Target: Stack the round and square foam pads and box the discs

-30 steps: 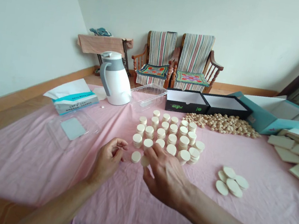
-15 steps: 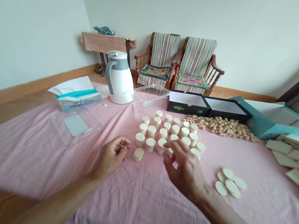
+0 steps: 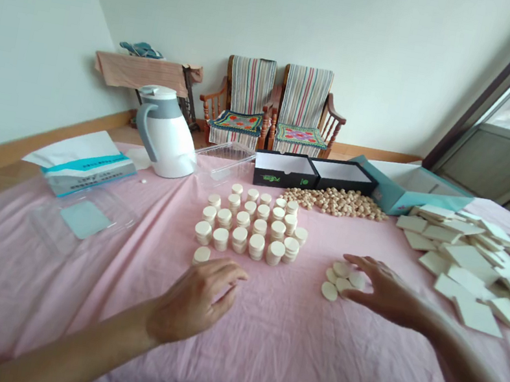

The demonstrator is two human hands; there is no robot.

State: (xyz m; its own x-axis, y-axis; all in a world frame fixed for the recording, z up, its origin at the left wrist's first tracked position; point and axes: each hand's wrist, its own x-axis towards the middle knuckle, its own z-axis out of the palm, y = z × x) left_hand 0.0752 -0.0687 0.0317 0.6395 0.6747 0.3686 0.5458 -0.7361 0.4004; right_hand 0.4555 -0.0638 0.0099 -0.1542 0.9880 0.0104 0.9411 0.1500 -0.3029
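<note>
Rows of stacked pale round discs (image 3: 240, 234) stand in the middle of the pink cloth. In front of them, a shorter stack of discs (image 3: 201, 255) is partly covered by my left hand (image 3: 202, 293), whose fingers are loosely apart with nothing seen between them. To the right lies a loose cluster of flat discs (image 3: 330, 290). Over its right side reaches my right hand (image 3: 380, 292), thumb and fingers spread around the nearest discs. Whether its fingertips touch a disc I cannot tell.
Behind the stacks stand black open boxes (image 3: 283, 171) and a heap of small wooden pieces (image 3: 336, 202). A teal box (image 3: 383, 190) and a pile of square tiles (image 3: 469, 262) lie right. Left are a white jug (image 3: 172, 143), a tissue pack (image 3: 86, 164) and a clear plastic tray (image 3: 124, 220).
My right hand has moved from the stacks right to the loose discs and spread its fingers. My left hand has opened and shifted in front of the stacks. The view has turned right.
</note>
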